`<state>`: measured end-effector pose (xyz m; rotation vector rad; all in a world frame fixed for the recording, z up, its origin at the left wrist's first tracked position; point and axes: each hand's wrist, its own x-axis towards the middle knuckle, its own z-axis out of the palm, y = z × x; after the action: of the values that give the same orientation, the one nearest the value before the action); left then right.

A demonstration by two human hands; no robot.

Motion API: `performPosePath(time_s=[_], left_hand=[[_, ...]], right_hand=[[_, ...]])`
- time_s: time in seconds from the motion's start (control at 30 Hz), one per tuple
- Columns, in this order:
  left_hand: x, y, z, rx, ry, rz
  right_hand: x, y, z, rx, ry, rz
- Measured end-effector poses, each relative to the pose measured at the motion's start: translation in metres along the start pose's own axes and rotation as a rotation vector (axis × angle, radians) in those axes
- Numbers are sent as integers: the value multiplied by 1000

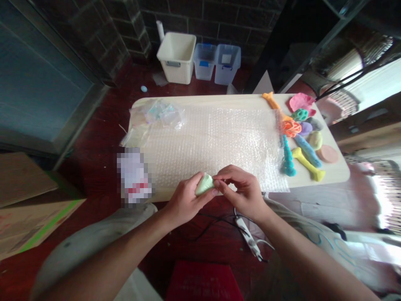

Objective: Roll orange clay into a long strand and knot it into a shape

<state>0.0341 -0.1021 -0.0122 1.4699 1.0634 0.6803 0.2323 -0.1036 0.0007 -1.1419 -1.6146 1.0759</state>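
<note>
A pale green lump of clay (pixel 204 184) is held over the near edge of a low wooden table (pixel 200 101). My left hand (pixel 184 200) is wrapped round the lump from below. My right hand (pixel 242 190) pinches its right end with thumb and fingertips. Under the hands, a sheet of bubble wrap (pixel 213 142) covers the middle of the table.
Several coloured clay shapes (pixel 300 138) lie along the table's right end. Crumpled clear plastic bags (pixel 159 113) sit at the far left corner. A white bin (pixel 177 56) and two clear boxes (pixel 217 61) stand by the brick wall. A cable and power strip (pixel 247 236) lie on the floor.
</note>
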Motion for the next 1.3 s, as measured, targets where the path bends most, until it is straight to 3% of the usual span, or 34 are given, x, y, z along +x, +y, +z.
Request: performPosePath(time_s=[0.3, 0.5, 0.83, 1.03, 1.3], left_hand=[[-1, -2, -2, 4, -24, -38], [2, 1, -3, 10, -52, -24], [1, -1, -5, 67, -80, 37], [2, 4, -4, 76, -120, 29], [1, 5, -5, 196, -253, -78]], right_hand=[[1, -6, -3, 26, -68, -23], [-3, -5, 0, 19, 8, -57], [-3, -7, 2, -49, -95, -115], [-4, -4, 2, 167, 27, 118], [1, -2, -7, 223, -157, 319]])
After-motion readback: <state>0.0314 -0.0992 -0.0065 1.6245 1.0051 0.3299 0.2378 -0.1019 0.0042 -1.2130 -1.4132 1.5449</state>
